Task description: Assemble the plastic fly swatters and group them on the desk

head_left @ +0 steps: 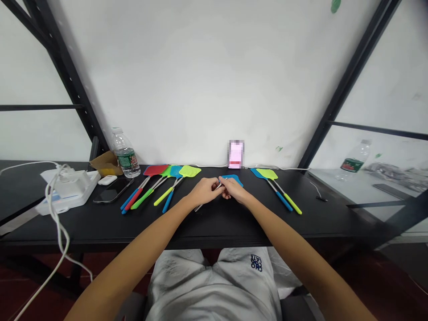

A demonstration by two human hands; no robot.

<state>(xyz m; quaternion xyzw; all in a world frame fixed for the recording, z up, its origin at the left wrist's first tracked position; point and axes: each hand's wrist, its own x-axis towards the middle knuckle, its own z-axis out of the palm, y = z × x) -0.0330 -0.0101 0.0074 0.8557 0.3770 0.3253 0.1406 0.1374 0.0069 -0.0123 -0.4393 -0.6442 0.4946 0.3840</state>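
Observation:
Over the middle of the table my left hand point(207, 191) and my right hand point(233, 189) meet, both closed round the thin metal rod of a blue fly swatter point(236, 178). Its blue head shows just behind my right hand, and a bare metal end points out below my left hand. My fingers hide the middle of the rod. Left of my hands lie several fly swatters, among them a red one point(157, 170) and a yellow-green one point(190, 170). On the right, another yellow-green fly swatter point(267, 174) overlaps a blue one point(257, 172).
A lit phone point(236, 154) leans on the wall. At the left are a water bottle point(126, 156), a cardboard box point(109, 163), a white earphone case point(107, 179), a dark phone point(113, 190) and a power strip point(72, 196) with cables. A small black connector point(321, 199) lies right.

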